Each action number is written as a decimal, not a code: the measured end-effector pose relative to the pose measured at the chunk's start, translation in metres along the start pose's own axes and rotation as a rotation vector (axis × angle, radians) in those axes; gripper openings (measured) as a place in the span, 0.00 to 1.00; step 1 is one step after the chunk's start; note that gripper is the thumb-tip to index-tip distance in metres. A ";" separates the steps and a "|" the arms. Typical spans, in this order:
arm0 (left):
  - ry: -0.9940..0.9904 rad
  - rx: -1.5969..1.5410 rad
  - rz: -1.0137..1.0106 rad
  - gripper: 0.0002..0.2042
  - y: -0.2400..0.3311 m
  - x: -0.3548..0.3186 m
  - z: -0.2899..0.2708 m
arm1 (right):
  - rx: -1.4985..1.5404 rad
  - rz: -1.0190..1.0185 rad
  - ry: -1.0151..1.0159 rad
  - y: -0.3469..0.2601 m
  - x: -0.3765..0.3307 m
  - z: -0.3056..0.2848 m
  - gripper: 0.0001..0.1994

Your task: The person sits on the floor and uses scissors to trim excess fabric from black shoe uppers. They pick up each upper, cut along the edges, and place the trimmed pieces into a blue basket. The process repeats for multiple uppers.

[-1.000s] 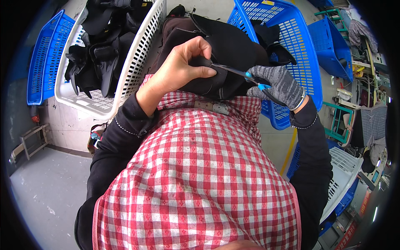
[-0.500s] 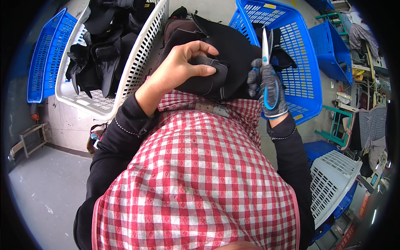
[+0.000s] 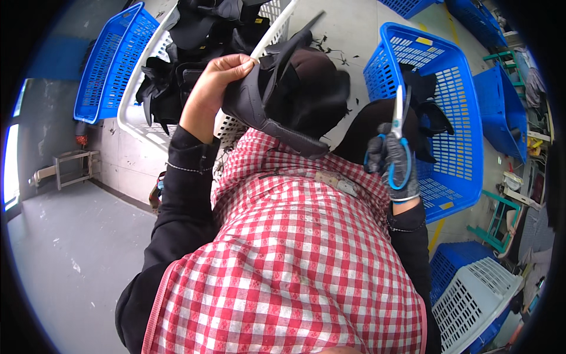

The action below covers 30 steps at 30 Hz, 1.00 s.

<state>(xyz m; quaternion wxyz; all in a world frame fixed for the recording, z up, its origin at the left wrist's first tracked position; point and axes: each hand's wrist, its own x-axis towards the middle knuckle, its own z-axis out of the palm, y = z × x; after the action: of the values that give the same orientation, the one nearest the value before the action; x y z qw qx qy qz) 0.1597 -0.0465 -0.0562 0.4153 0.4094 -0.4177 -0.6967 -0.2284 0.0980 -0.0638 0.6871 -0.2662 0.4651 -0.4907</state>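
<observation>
Pinched in my bare left hand [image 3: 223, 79] is the upper edge of a black sewn fabric piece [image 3: 254, 109] with stitched seams and a long curved flap, perhaps a shoe upper. It hangs open above my lap, partly blurred. My right hand [image 3: 394, 162], in a grey knit glove, is closed round scissors [image 3: 400, 115] with blue-rimmed handles. Their blades point up, nearly together, and are apart from the sewn piece. Behind the glove, a dark rounded shape [image 3: 362, 127] lies by my right knee.
At the upper left, a white basket [image 3: 131, 118] holds several black sewn pieces. A blue basket [image 3: 471, 141] on the right has black pieces too. Further baskets and a low metal frame [image 3: 73, 168] stand around. Dark scraps [image 3: 339, 56] litter the floor ahead.
My left hand has lifted the sewn piece and swung it leftward, spreading it out. The scissors stay upright in my right hand. The whole view has shifted.
</observation>
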 end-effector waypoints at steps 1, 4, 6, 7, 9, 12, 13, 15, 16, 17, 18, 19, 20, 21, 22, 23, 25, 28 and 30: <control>-0.015 -0.073 -0.024 0.08 -0.010 -0.003 -0.008 | -0.109 0.014 -0.016 0.009 0.004 0.005 0.16; -0.073 -0.208 0.095 0.07 -0.037 -0.009 -0.017 | -0.165 -0.003 -0.020 0.047 0.025 0.020 0.19; -0.053 -0.222 0.101 0.07 -0.042 -0.013 -0.016 | -0.023 0.065 0.011 0.065 0.047 0.024 0.20; -0.055 -0.207 0.113 0.07 -0.041 -0.015 -0.015 | -0.305 -0.031 -0.062 0.071 0.058 0.024 0.19; -0.110 -0.214 0.134 0.07 -0.038 -0.020 -0.010 | -0.794 -0.152 -0.137 0.078 0.074 0.027 0.19; 0.069 -0.033 0.213 0.10 -0.034 -0.026 -0.008 | -0.821 -0.221 -0.232 0.078 0.085 0.037 0.19; 0.246 0.034 0.222 0.13 -0.034 -0.026 -0.011 | -0.568 -0.234 -0.193 0.073 0.086 0.038 0.19; 0.226 -0.147 0.249 0.14 -0.034 -0.023 -0.026 | -0.314 -0.340 -0.053 0.059 0.086 0.034 0.21; 0.355 -0.164 0.225 0.15 -0.035 -0.020 -0.038 | -0.457 -0.490 -0.036 0.045 0.087 0.024 0.23; 0.293 -0.218 0.238 0.15 -0.035 -0.018 -0.052 | -0.406 -0.492 0.025 0.028 0.081 0.008 0.19; 0.436 -0.164 0.208 0.14 -0.039 -0.018 -0.067 | -0.312 -0.507 0.188 0.011 0.076 -0.010 0.16; 0.494 0.008 0.202 0.13 -0.046 -0.020 -0.084 | -0.096 -0.516 0.297 -0.006 0.069 -0.028 0.13; 0.527 0.262 0.193 0.12 -0.057 -0.021 -0.099 | 0.253 -0.492 0.285 -0.023 0.070 -0.045 0.11; 0.573 0.406 0.130 0.11 -0.073 -0.020 -0.113 | 0.481 -0.496 0.360 -0.038 0.069 -0.061 0.10; 0.547 0.561 0.096 0.11 -0.094 -0.020 -0.125 | 0.077 -0.629 0.522 -0.044 0.059 -0.077 0.10; 0.466 0.525 0.121 0.13 -0.122 -0.019 -0.131 | -0.358 -0.741 0.657 -0.049 0.049 -0.094 0.11; 0.296 1.460 0.141 0.21 -0.169 -0.023 -0.143 | -0.088 -0.710 0.491 -0.048 0.029 -0.128 0.14; 0.519 1.477 -0.155 0.23 -0.205 -0.031 -0.152 | -0.266 -0.708 0.588 -0.026 0.028 -0.179 0.19; 0.565 1.490 -0.269 0.18 -0.208 -0.038 -0.143 | -0.387 -0.546 0.754 -0.003 0.035 -0.220 0.14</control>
<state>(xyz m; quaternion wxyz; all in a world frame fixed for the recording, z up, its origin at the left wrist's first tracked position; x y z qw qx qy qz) 0.2545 0.0177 -0.2844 0.0359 0.7859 -0.5989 -0.1496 -0.4244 0.0843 -0.1678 0.2560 -0.3049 0.6766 -0.6194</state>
